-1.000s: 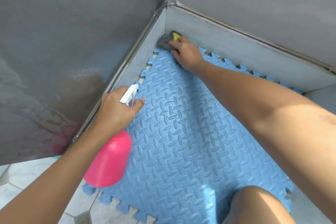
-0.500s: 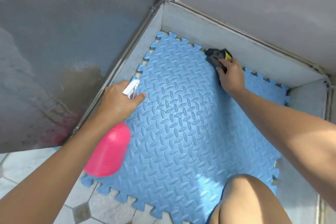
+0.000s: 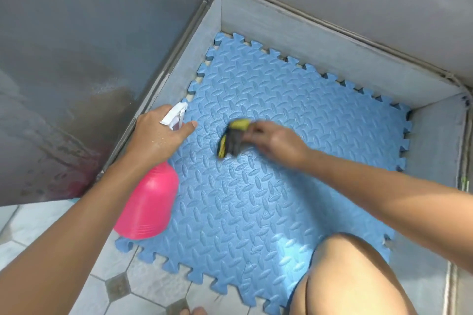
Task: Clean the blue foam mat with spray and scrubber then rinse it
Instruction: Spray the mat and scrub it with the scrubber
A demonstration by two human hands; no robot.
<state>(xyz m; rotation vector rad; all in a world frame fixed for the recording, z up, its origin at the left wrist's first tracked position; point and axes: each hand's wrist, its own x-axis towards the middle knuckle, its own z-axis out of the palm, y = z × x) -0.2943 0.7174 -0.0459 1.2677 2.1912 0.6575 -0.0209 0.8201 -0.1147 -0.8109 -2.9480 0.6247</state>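
Now, starting at the left, the left hand [image 3: 160,135] is wrapping around the neck of the pink spray bottle [image 3: 148,206], forefinger reaching forward beside the white trigger head [image 3: 175,115], and the bottle's body is hanging tilted over the mat's left edge. Moving across, the blue foam mat [image 3: 268,199] is lying flat in the corner, its far toothed edges just beside the grey skirting [image 3: 320,41] and its near edge reaching onto the tiled floor [image 3: 143,286]. In the middle, the right hand [image 3: 276,142] is closing on the scrubber [image 3: 231,139], which is smeared with motion blur and appears to be pressing on the mat's centre. Further right, a bare knee [image 3: 358,276] is sitting over the mat's near corner.

The risks from here, as I judge them: the mat is lying loose, so a hard stroke could be skidding or buckling it on the glossy tiles, and the trigger is pointing toward the scrubbing hand. The near right patch is shining wet and could be slippery.

As for materials, the mat is soft foam embossed with crossing oval ridges and cut with jigsaw teeth all round; the bottle is smooth rounded plastic; the scrubber is showing a yellow sponge layer and a dark abrasive face.
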